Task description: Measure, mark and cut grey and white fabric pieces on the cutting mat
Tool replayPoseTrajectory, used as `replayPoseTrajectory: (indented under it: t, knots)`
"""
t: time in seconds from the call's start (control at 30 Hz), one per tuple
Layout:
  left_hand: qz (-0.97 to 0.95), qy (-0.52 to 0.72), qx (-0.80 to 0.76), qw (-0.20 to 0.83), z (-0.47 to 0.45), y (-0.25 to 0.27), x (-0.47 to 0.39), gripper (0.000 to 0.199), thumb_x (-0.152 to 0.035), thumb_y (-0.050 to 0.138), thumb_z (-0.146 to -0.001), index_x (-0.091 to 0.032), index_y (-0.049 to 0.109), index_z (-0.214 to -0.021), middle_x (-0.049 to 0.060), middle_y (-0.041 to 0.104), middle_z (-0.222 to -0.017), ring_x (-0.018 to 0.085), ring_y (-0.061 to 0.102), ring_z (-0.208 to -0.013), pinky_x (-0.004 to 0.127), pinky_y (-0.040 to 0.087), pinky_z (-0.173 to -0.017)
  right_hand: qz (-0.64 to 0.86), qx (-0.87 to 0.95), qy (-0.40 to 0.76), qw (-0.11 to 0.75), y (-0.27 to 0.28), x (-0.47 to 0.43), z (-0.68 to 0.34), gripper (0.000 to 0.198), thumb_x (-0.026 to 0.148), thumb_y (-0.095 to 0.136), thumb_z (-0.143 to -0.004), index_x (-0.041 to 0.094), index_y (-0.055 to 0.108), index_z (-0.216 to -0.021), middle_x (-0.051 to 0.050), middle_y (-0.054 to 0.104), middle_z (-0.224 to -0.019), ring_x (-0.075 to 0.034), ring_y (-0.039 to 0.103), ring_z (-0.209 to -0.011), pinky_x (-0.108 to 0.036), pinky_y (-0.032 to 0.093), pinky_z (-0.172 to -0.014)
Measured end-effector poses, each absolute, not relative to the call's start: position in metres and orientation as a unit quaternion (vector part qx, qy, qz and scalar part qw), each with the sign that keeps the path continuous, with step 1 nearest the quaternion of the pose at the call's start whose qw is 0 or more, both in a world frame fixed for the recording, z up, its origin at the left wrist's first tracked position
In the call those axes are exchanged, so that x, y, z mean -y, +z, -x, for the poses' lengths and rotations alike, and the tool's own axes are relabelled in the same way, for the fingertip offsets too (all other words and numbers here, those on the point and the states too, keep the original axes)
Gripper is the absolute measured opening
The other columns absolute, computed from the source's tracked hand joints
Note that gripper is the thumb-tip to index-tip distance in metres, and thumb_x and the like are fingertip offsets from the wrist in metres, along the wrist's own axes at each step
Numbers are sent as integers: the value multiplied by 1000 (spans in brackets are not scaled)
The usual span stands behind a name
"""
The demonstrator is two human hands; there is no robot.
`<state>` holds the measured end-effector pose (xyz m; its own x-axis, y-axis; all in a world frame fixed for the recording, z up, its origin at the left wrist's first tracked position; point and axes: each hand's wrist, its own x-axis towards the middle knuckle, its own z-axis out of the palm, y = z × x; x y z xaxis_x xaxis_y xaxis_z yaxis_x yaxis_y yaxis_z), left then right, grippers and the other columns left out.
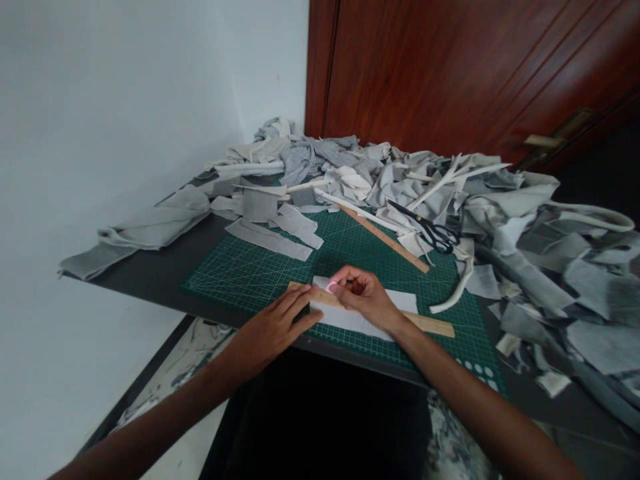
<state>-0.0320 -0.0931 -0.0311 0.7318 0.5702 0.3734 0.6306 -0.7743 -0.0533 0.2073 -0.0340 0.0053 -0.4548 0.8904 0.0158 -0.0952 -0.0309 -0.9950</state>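
Observation:
A pale grey-white fabric piece [357, 323] lies on the green cutting mat [225, 273] near the table's front edge. Across it runs a wooden ruler [431, 325], reaching past the fabric at both ends. My left hand [283, 317] rests on the ruler's left end with fingers stretched out, the thumb touching the fabric. Pinched in my right hand [365, 297] is a small pink piece of tailor's chalk [331, 286], at the ruler's far edge over the fabric. My right fingers partly hide it.
Black scissors [430, 228] and a second wooden ruler [385, 239] lie farther back. Cut fabric pieces [270, 239] sit at the mat's back left. Heaped grey and cream scraps [540, 253] line the back and right. A folded grey cloth [160, 220] lies left, near the wall.

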Motion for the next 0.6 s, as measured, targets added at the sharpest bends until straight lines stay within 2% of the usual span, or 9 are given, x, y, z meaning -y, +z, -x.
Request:
replayPoseTrajectory:
  t: [0.2, 0.33, 0.47, 0.6]
  knots:
    - [925, -164, 339, 53, 32, -31, 93, 48, -6, 62, -96, -22, 61, -141, 17, 49, -157, 34, 43, -151, 54, 45, -120, 354, 597, 601, 396, 1, 35, -207, 39, 54, 85, -81, 19, 68, -89, 5, 59, -70, -6, 44, -54, -21, 31, -49]
    - [926, -162, 339, 45, 31, -30, 93, 46, -7, 63, -96, -21, 62, -139, 17, 52, -153, 35, 44, -149, 55, 47, -119, 371, 661, 519, 395, -1, 41, -205, 34, 52, 79, -88, 19, 72, -92, -1, 68, -78, -9, 52, -60, -23, 35, -53]
    - [925, -167, 337, 49, 29, -28, 92, 41, -9, 64, -97, -21, 63, -136, 15, 52, -153, 33, 45, -148, 53, 45, -120, 347, 758, 399, 382, 3, 46, -206, 22, 41, 73, -96, 20, 76, -93, -4, 72, -84, -12, 58, -65, -25, 41, -59]
    - [925, -170, 337, 50, 29, -29, 92, 40, -12, 66, -97, -21, 63, -135, 16, 53, -153, 33, 46, -147, 52, 44, -120, 334, 793, 362, 359, 6, 45, -207, 22, 39, 70, -98, 20, 76, -90, -4, 72, -81, -12, 57, -64, -26, 41, -59]
